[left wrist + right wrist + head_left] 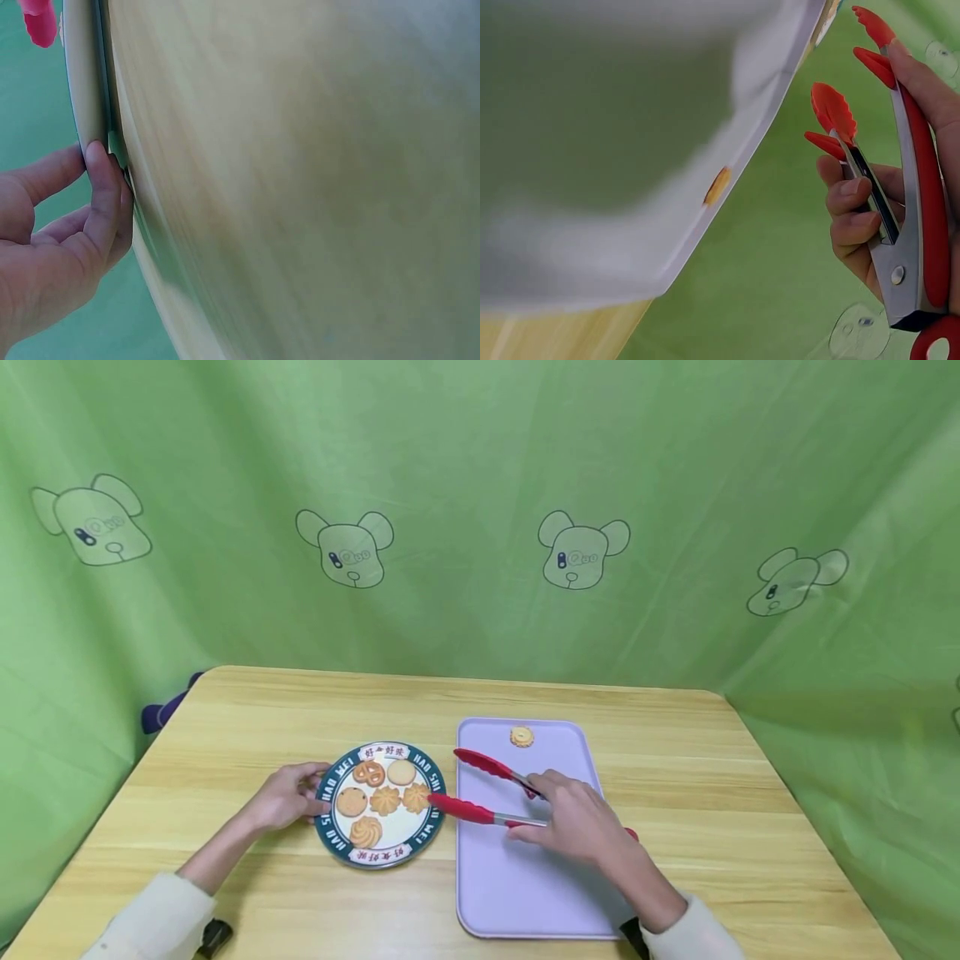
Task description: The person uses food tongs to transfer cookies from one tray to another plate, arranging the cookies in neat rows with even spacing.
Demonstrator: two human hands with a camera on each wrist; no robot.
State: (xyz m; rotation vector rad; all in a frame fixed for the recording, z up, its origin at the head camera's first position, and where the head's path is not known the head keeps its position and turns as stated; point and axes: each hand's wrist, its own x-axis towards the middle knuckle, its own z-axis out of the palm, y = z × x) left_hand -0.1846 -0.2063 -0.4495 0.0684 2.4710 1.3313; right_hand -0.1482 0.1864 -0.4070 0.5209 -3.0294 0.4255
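At the left rim of a round plate [400, 832] with a green lettered border, my left hand [282, 798] pinches the edge; the left wrist view shows thumb and fingers on the plate [84, 90]. Several cookies lie on it, among them a pretzel-shaped one [369, 773] and a swirled one [366, 832]. My right hand [576, 817] grips red-tipped tongs [467, 810], spread apart with nothing between the tips. The nearer tip overlaps a flower-shaped cookie [416, 797] in the head view; whether they touch I cannot tell. Beneath the tongs lies a lilac tray [517, 893].
One ring-shaped cookie [522, 737] rests near the tray's far edge. Plate and tray stand side by side on a wooden table [697, 827]. A green curtain [465, 627] with printed animal heads hangs behind and at both sides.
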